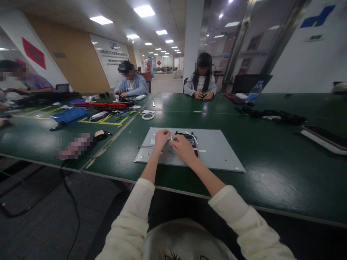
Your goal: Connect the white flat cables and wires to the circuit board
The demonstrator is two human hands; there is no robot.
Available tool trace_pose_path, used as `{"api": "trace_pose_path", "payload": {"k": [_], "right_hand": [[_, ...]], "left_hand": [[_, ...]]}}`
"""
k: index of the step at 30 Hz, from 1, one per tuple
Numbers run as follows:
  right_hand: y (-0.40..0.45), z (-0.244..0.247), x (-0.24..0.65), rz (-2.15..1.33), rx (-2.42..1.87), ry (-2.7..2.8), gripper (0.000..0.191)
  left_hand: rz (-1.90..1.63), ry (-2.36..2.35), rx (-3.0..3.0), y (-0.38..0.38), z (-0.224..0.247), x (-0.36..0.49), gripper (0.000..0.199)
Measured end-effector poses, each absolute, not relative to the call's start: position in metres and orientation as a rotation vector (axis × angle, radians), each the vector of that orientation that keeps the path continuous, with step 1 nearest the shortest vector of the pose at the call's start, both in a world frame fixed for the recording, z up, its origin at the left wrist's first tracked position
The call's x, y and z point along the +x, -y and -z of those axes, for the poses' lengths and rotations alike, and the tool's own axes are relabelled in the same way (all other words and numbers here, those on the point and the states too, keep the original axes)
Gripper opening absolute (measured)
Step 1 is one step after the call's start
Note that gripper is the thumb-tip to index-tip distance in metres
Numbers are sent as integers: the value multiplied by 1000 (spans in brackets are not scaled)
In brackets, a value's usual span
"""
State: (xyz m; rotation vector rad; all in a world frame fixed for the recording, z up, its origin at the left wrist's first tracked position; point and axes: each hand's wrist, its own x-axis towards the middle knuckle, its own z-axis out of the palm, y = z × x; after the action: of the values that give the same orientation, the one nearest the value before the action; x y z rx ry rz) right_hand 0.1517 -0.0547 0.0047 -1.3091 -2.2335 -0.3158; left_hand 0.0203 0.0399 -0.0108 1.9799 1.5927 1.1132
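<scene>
My left hand (163,138) and my right hand (183,146) are close together above a flat grey panel (217,151) on the table. Both are closed in a pinch, fingertips almost meeting at a small white strip (171,138) that is too small to identify exactly. Partly hidden behind my right hand, a black device with a circuit board (193,141) rests on the panel. White strips (200,150) stick out from it. A thin dark cable (146,147) runs off the panel's left side.
To the left lie a blue tray (69,115), a red strip (105,104), a black corded item (101,134) and a white tape roll (148,116). A bottle (255,93), black cables (276,115) and a dark flat device (325,139) are on the right. Several people sit around the table.
</scene>
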Motion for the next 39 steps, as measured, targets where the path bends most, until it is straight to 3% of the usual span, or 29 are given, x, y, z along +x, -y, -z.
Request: {"api": "trace_pose_path", "payload": {"k": [7,29,39], "right_hand": [[45,9,144,526,-1224,2526,18],[46,12,140,506,-1315,2466,26],[51,7,137,527,-1308,2401,29]], "left_hand": [[-881,-1744,2241,-36,17,21,19],[-386,-1746,2597,-40,-3,24,23],[-443,-1775,2649,-31,-8,16,29]]}}
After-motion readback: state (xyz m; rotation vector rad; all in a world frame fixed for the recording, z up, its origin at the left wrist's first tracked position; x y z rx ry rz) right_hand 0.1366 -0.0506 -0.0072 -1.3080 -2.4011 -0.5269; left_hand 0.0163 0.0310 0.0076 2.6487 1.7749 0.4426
